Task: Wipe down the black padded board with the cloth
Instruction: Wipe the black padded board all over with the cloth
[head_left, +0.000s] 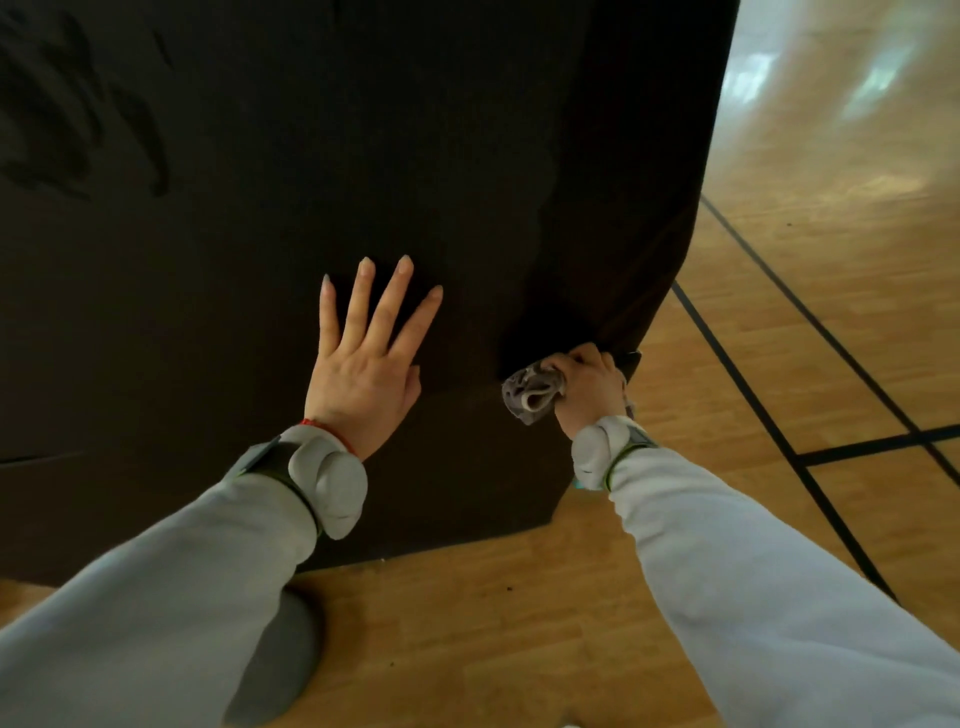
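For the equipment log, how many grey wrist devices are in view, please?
2. The left wrist device sits behind the left hand, flat on the black padded board; the right wrist device behind the right hand gripping the cloth.

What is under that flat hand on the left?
The left hand lies flat, fingers spread, on the black padded board. The patch of board beneath its palm is covered, so it cannot be seen.

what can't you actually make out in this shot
Head view only:
Most of the cloth: bunched inside the grip of the right hand.
Top and left of the black padded board: cut off by frame edges.
Dark marks at its upper left: too dim to tell smears from dents.
Board under the left hand: covered by the palm.
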